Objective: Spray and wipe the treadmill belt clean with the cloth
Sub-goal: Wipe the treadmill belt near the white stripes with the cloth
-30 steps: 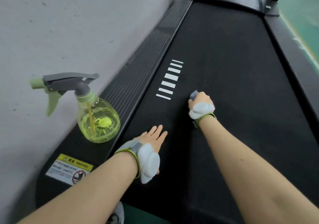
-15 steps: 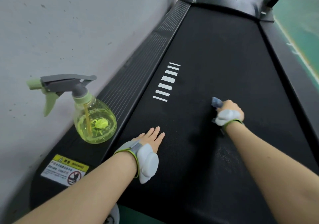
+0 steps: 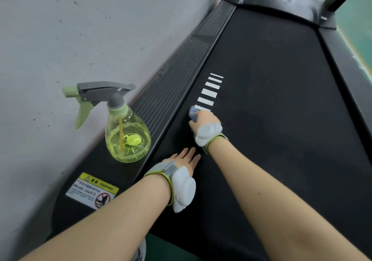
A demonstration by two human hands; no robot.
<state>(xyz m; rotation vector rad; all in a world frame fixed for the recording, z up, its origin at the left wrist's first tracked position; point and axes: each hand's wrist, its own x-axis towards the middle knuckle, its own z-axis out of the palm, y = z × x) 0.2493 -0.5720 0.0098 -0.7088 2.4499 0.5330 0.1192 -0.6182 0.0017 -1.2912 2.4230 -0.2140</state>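
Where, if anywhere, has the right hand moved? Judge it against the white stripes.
Yes: the right hand, gripping the cloth, swept left to the near end of the white stripes.

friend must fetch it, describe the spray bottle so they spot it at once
Find the black treadmill beside the grey wall. On its wall-side rail, by the warning sticker, stands the spray bottle. It alone is clear yellow-green, with a grey trigger head.

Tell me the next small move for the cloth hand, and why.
Probably sweep the right hand and its blue cloth rightward across the treadmill belt: the cloth sits at the belt's left edge, beside the white stripes, with the side rail just beyond, while the left hand rests flat on the belt.
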